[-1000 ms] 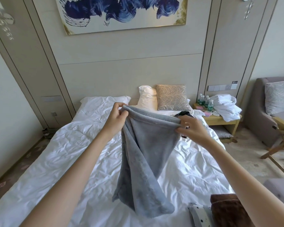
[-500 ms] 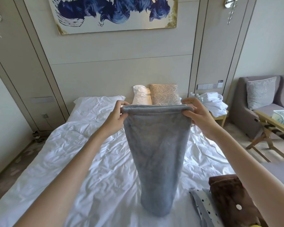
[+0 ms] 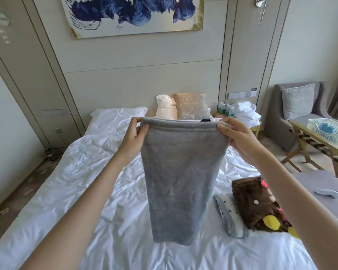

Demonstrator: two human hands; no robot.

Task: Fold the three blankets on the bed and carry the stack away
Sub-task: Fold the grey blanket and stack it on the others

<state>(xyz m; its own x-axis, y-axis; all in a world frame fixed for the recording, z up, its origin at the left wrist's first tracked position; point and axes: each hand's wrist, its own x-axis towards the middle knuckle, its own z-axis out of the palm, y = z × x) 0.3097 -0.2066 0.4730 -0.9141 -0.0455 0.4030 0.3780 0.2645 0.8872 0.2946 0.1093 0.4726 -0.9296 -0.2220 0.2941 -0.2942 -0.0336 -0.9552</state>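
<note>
Grey blanket (image 3: 183, 172) hangs as narrow folded strip above bed (image 3: 86, 182); lower end near sheet, contact unclear.

Head view: left hand (image 3: 134, 135) and right hand (image 3: 236, 135) apart, each pinching one top corner.

Step, probably: folding last blanket. Brown blanket (image 3: 256, 201) lies folded over dotted blanket (image 3: 228, 217) at right.

Next, likely: halve strip, corners matched.

White rack (image 3: 328, 129) on side table (image 3: 308, 139) holds something blue, unclear.
</note>
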